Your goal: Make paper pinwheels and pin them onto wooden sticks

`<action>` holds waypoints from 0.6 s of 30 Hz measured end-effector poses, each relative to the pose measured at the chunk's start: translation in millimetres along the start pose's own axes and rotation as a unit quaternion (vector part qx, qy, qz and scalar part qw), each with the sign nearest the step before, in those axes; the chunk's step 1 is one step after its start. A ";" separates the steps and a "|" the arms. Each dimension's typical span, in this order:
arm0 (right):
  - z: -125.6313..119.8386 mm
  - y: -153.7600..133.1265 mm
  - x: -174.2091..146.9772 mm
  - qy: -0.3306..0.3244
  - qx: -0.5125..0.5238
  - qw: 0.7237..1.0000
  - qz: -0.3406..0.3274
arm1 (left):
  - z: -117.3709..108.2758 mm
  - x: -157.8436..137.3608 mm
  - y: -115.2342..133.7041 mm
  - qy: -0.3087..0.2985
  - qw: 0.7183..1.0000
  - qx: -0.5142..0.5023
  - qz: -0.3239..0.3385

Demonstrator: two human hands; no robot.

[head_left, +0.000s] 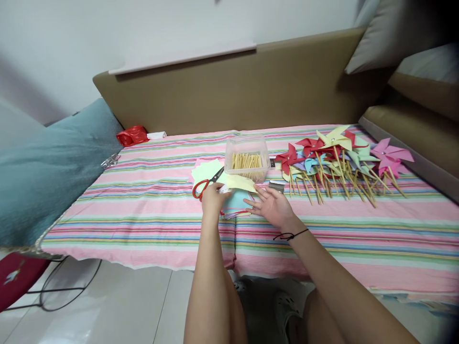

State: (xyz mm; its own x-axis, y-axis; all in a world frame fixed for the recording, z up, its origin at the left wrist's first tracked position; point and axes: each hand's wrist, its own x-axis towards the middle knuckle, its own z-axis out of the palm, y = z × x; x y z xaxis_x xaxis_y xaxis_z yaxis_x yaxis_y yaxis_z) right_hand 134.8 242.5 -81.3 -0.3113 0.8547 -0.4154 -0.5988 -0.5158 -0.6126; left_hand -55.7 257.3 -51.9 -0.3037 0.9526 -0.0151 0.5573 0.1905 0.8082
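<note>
Cushion (57, 172) in blue-green takes up the far left, with a red bag (132, 136) by it and some small shiny metal bits (110, 161) nearby on the striped cloth (125, 205). Next over, pale green paper (208, 171) lies spread out with red-handled scissors (217, 176) partly across it, right beside the left hand (214, 198). That one's curled at the left end of a pale yellow sheet (239, 182); can't really tell if it's pinching it. The sheet's between the hands, which are apart, over a blue-topped paper stack (236, 203) and just in front of a clear box (247, 144) of wooden sticks (247, 162). Right hand (274, 205) is loose, fingers spread, tips by the sheet's right end, black cord (289, 236) on the wrist. Over on the right, a pile of colourful pinwheels (335, 138).
</note>
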 end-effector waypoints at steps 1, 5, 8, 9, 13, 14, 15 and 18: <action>0.0 0.2 0.1 -0.002 -0.001 1.000 0.000 | 2.2 -1.5 2.5 -0.018 0.999 0.025 0.014; 1.4 0.2 -1.0 -0.002 0.008 1.000 0.006 | 10.6 -5.6 8.7 -0.083 0.988 0.123 0.052; 4.6 -2.9 -5.9 -0.004 0.010 1.000 0.006 | 14.2 -4.6 7.8 -0.104 0.975 0.187 0.059; 5.8 -4.8 -8.4 -0.008 0.012 1.000 0.003 | 15.0 -3.7 6.7 -0.107 0.971 0.205 0.060; 8.4 -16.0 -21.9 -0.026 0.032 0.998 -0.039 | 16.7 -0.3 1.6 -0.108 0.960 0.250 0.061; 8.0 -19.2 -25.4 -0.022 0.033 0.998 -0.057 | 16.7 0.1 0.6 -0.108 0.959 0.255 0.063; 7.0 -22.2 -28.8 -0.013 0.030 0.996 -0.078 | 16.5 0.3 -0.1 -0.109 0.958 0.256 0.066; 1.4 -30.6 -37.2 0.031 0.009 0.989 -0.145 | 13.7 0.1 -0.6 -0.112 0.960 0.246 0.078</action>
State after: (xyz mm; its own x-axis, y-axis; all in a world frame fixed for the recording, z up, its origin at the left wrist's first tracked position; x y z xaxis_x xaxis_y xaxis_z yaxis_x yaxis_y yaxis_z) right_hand 163.7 226.6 -46.2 -0.0788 0.9608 -0.2659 -0.6690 -0.2487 -0.7004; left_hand -45.5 260.5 -60.5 -0.0438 0.9952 -0.0876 0.8967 0.0778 0.4358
